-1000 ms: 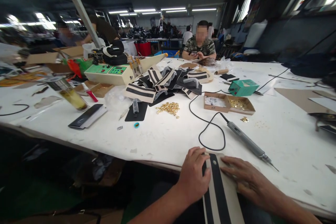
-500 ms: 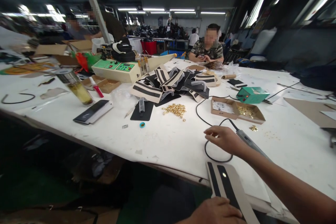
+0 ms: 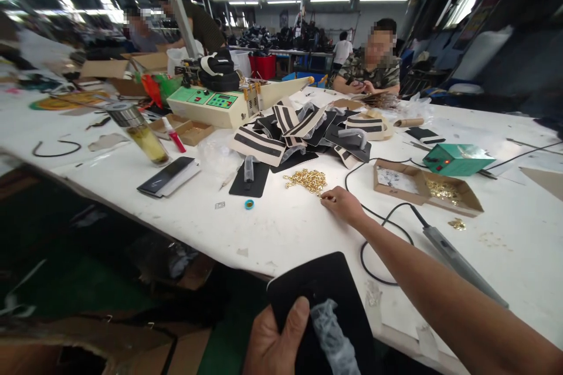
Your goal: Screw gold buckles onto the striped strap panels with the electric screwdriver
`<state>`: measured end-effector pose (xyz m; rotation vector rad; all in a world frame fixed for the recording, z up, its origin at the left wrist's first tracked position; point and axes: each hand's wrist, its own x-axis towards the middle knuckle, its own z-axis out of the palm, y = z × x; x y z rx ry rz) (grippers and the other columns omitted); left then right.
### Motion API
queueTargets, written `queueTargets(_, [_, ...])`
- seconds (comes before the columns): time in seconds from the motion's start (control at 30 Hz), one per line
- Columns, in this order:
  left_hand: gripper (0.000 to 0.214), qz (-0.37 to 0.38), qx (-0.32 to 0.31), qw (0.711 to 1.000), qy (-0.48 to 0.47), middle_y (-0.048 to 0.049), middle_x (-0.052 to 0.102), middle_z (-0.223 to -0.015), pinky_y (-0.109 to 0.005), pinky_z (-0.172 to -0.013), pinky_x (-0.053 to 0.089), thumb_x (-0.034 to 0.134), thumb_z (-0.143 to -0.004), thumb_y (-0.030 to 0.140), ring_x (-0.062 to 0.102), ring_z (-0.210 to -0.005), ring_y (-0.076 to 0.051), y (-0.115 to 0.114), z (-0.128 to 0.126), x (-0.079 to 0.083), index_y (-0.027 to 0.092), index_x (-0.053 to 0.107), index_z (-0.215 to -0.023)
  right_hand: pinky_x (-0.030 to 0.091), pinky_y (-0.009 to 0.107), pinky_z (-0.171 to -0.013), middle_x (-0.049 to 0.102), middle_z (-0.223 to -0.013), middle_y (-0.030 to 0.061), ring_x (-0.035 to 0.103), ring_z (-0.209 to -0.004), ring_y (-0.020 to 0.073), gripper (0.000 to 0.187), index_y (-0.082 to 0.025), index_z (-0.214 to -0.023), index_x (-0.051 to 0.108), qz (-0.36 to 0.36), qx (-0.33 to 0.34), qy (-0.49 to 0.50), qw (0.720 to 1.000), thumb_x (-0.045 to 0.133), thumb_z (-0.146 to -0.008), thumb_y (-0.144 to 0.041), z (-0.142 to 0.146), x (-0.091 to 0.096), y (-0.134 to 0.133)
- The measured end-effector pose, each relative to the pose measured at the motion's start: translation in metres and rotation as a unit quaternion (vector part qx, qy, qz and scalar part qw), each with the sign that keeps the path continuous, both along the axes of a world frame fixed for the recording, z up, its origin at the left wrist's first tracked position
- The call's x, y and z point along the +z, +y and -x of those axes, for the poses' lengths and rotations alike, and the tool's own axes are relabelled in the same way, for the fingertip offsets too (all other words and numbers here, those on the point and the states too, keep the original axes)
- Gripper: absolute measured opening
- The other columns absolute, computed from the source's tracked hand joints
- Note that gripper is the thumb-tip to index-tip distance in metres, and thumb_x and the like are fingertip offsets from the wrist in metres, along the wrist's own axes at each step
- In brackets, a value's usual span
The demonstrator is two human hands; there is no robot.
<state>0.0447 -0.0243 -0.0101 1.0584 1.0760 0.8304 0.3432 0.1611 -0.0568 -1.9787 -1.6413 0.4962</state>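
My left hand (image 3: 275, 343) grips a black flat piece (image 3: 321, 293) at the near table edge, thumb on its face beside a crumpled clear plastic strip (image 3: 332, 340). My right hand (image 3: 341, 203) reaches far forward and pinches at the edge of a heap of small gold metal fittings (image 3: 308, 180). What sits between its fingertips is too small to make out. A pile of black-and-cream striped pieces (image 3: 303, 132) lies beyond the heap.
A corded pen-shaped tool (image 3: 457, 261) lies to the right, its black cable looping by my arm. Behind it are an open cardboard box (image 3: 422, 184) with gold parts and a green box (image 3: 457, 158). A cream control unit (image 3: 215, 106), a jar (image 3: 141, 135) and a seated person (image 3: 373, 70) lie further off.
My right hand moved from the striped piece forward to the gold fittings. My left hand turned the piece over, so its black back with the plastic strip faces up.
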Motion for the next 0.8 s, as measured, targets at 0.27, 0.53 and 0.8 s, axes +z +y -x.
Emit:
queueTargets(0.27, [0.044,0.067,0.045,0.991,-0.104,-0.0092,0.082,-0.107,-0.041,-0.1,0.057,0.072,-0.092,0.052,0.075,-0.104,-0.029,0.025,-0.019,0.014,0.016,0.078,-0.117,0.059,0.033,-0.073,0.078,-0.102,0.0101,0.076,-0.085,0.0216,0.044,-0.016,-0.115,0.074,-0.061,-0.034,0.155,0.985,0.053,-0.102,-0.053,0.018,0.041,-0.071])
queueTargets(0.53, [0.049,-0.043,-0.004,0.997,0.061,-0.0062,0.08,-0.089,-0.03,-0.078,0.056,0.062,-0.096,0.06,0.073,-0.089,-0.026,0.017,-0.035,0.023,0.014,0.079,-0.101,0.057,0.034,-0.061,0.077,-0.089,0.0043,0.071,-0.074,0.0207,0.01,-0.028,-0.099,0.077,-0.222,0.04,0.092,0.97,0.067,-0.098,-0.031,0.068,0.09,-0.205])
queueTargets(0.8, [0.043,-0.14,-0.052,0.983,0.104,-0.0061,0.081,-0.103,-0.032,-0.088,0.056,0.058,-0.101,0.052,0.072,-0.094,-0.026,-0.011,-0.054,0.036,0.017,0.078,-0.113,0.057,0.039,-0.069,0.078,-0.089,0.0017,0.072,-0.076,0.0213,0.011,-0.03,-0.107,0.071,-0.29,0.05,0.029,0.955,0.071,-0.097,-0.024,0.074,0.093,-0.243])
